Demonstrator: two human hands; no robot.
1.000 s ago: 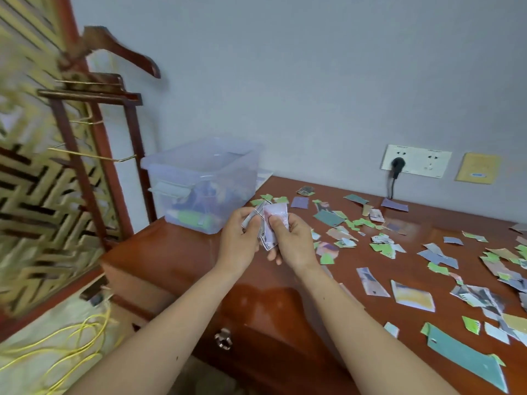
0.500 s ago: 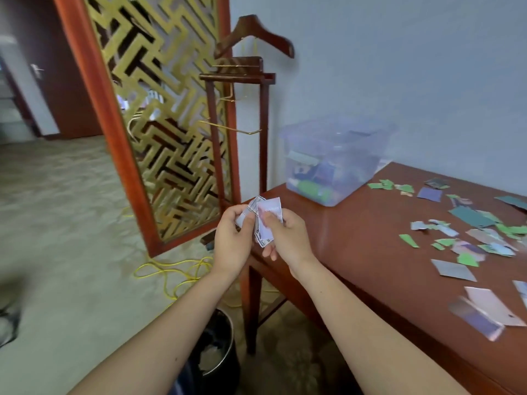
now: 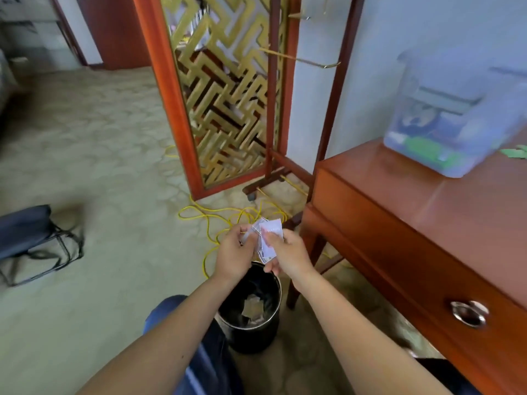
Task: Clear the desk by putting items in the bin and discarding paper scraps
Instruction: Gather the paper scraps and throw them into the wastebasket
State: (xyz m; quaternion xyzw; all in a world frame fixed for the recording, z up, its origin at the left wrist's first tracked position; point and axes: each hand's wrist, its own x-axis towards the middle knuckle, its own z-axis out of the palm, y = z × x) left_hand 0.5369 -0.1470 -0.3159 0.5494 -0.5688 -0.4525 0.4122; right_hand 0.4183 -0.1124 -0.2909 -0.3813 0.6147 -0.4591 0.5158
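Left hand (image 3: 232, 253), right hand (image 3: 289, 252) around scraps (image 3: 271, 233)

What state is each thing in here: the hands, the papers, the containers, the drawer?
Paper scraps: held in both hands, not yet dropped.
Left hand: gripping them.
Right hand: pinching them.
Black wastebasket: upright, open, some scraps inside.
Clear bin: on the desk, partly filled.
Drawer: closed.

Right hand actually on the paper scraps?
Touching. Head view: right hand pinches the paper scraps, thumb pressed on their face.
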